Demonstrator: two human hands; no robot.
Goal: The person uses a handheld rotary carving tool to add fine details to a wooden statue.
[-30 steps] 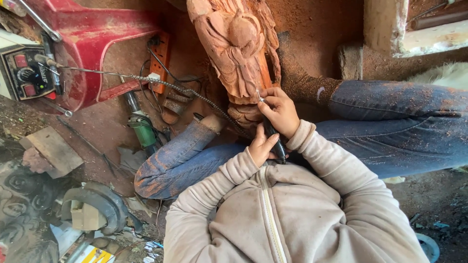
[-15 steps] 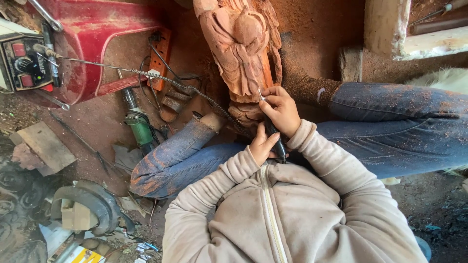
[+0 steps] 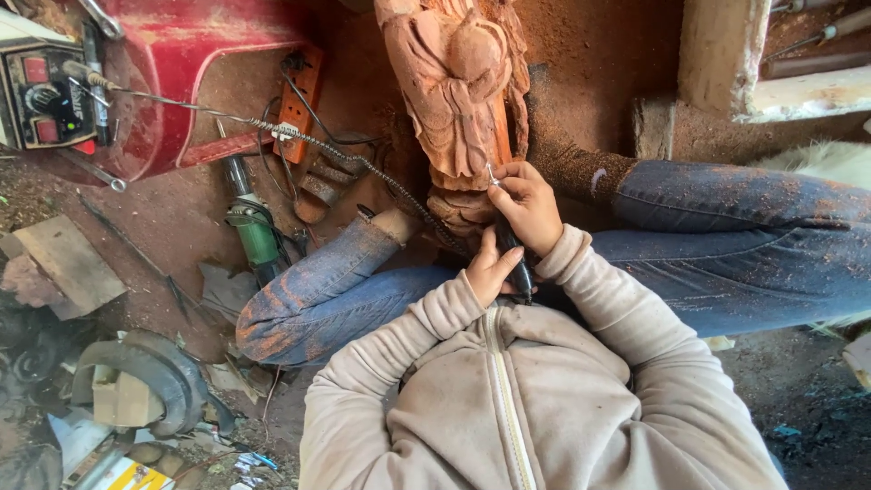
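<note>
Dirt floor (image 3: 181, 218) dusted red-brown, strewn with scrap board, a green angle grinder (image 3: 254, 231), an orange power strip (image 3: 299, 100) and a red machine body (image 3: 181, 73) with its control box (image 3: 36, 95) at far left. Wedged between denim-clad knees: a reddish wooden carving (image 3: 458, 100), figure-shaped, long axis running straight away from the body, base end nearest the lap, upper end pointing toward the far wall. Likely heavy, stiff and steady under pressure, but with fine raised folds apt to chip; best held low at the thick base, not by the relief detail. Right hand (image 3: 526, 204) closed pen-fashion round a slim black rotary handpiece (image 3: 508, 249), metal bit touching the carving's lower front. Left hand (image 3: 490, 272) curled shut about the handpiece's rear end, just under the right. Flexible coiled drive shaft (image 3: 345, 154) trailing from the handpiece leftward to the machine.
</note>
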